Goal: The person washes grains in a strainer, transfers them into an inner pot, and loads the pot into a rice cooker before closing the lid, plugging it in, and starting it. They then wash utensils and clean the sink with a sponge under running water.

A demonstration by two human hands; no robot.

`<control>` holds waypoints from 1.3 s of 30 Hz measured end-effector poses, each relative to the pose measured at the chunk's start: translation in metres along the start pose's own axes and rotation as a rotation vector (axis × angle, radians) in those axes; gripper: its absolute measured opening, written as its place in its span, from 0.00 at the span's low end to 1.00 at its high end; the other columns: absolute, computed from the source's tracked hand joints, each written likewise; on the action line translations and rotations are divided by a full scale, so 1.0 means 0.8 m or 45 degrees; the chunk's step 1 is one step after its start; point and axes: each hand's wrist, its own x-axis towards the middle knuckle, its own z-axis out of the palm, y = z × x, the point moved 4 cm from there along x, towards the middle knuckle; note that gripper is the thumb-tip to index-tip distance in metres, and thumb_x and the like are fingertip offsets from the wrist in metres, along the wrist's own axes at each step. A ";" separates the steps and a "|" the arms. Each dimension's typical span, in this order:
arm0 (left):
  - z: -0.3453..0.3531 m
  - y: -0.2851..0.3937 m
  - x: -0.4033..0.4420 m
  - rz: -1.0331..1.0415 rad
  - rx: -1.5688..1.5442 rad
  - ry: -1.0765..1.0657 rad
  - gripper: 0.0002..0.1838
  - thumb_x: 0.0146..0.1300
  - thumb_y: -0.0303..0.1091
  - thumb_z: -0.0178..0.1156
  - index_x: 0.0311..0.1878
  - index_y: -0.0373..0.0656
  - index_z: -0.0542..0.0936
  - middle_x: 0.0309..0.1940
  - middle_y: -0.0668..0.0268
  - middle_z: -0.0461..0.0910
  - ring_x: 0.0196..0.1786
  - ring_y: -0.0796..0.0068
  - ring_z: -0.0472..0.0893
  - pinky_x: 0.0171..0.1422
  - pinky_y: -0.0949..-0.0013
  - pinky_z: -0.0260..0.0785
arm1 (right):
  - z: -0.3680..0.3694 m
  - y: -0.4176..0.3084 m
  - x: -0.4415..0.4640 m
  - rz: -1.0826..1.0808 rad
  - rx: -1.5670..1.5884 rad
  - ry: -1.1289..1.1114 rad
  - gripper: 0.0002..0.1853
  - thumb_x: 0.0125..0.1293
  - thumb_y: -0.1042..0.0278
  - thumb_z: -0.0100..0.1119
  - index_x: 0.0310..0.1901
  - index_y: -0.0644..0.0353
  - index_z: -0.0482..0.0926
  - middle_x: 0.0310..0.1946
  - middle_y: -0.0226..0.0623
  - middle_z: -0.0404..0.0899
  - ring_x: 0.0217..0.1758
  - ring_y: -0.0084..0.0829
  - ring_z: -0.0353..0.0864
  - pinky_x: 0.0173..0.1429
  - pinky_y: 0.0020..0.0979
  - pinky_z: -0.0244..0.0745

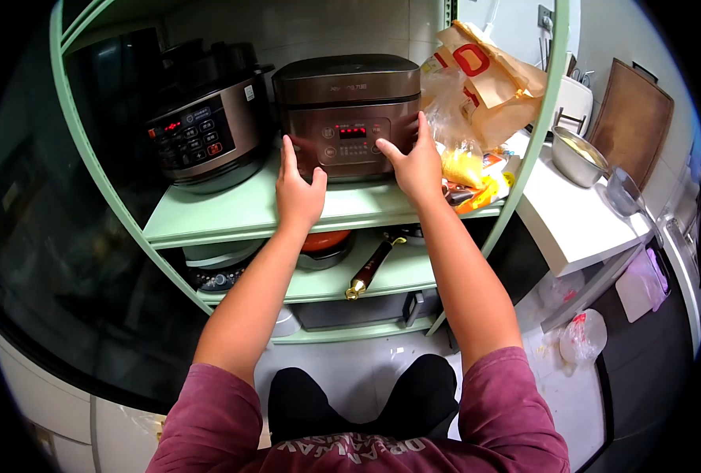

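A brown rice cooker [350, 106] with a shut lid and a lit red display stands on the green shelf [350, 206]. My left hand [299, 189] is at its lower left front corner, fingers stretched upward and thumb apart. At the right front, my right hand [416, 162] has its fingers along the cooker's side, and its thumb reaches toward the buttons at the right of the panel. Whether the thumb presses a button, I cannot tell. Neither hand is wrapped round anything.
A pressure cooker [208, 130] with a lit panel stands left. Right are a paper bag [496, 79] and a plastic bag of yellow food [461, 162]. A dark-handled pan [372, 266] sticks out below. A metal bowl [577, 156] rests on the white counter [559, 217].
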 end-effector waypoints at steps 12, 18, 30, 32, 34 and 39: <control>-0.001 0.030 0.006 -0.192 -0.020 -0.212 0.46 0.56 0.26 0.56 0.75 0.35 0.43 0.72 0.39 0.52 0.72 0.42 0.58 0.75 0.56 0.53 | -0.013 -0.026 0.007 0.110 -0.011 -0.190 0.56 0.49 0.64 0.75 0.73 0.65 0.45 0.71 0.55 0.55 0.73 0.50 0.57 0.75 0.38 0.55; -0.009 0.046 0.013 -0.330 0.131 -0.354 0.46 0.62 0.34 0.58 0.76 0.38 0.39 0.74 0.42 0.45 0.75 0.42 0.51 0.76 0.57 0.50 | -0.033 -0.041 0.013 0.297 -0.101 -0.250 0.42 0.56 0.71 0.67 0.70 0.66 0.55 0.66 0.55 0.63 0.68 0.51 0.64 0.70 0.38 0.61; -0.136 0.257 0.081 -0.530 -0.292 -0.709 0.06 0.66 0.31 0.60 0.39 0.41 0.83 0.57 0.62 0.72 0.53 0.72 0.77 0.45 0.73 0.75 | -0.212 -0.209 0.000 0.729 0.102 -0.250 0.08 0.67 0.69 0.58 0.39 0.64 0.82 0.23 0.34 0.83 0.26 0.20 0.81 0.35 0.24 0.75; -0.138 0.274 0.086 -0.455 -0.336 -0.722 0.05 0.64 0.31 0.62 0.37 0.40 0.83 0.54 0.62 0.73 0.49 0.72 0.77 0.46 0.73 0.74 | -0.255 -0.221 -0.013 0.796 0.018 -0.267 0.08 0.66 0.68 0.60 0.38 0.64 0.82 0.23 0.34 0.83 0.26 0.20 0.81 0.35 0.23 0.75; -0.127 0.300 0.087 -0.383 -0.404 -0.718 0.06 0.62 0.31 0.65 0.33 0.39 0.82 0.50 0.62 0.74 0.43 0.74 0.78 0.45 0.72 0.74 | -0.300 -0.229 -0.021 0.821 0.000 -0.209 0.08 0.63 0.66 0.64 0.34 0.63 0.81 0.21 0.33 0.81 0.23 0.19 0.77 0.32 0.25 0.73; -0.074 0.384 0.049 -0.326 -0.610 -0.877 0.10 0.56 0.32 0.69 0.28 0.38 0.78 0.44 0.63 0.75 0.41 0.73 0.76 0.42 0.71 0.69 | -0.409 -0.239 -0.022 0.785 -0.249 -0.058 0.17 0.55 0.60 0.72 0.23 0.62 0.76 0.15 0.32 0.74 0.18 0.21 0.67 0.26 0.29 0.67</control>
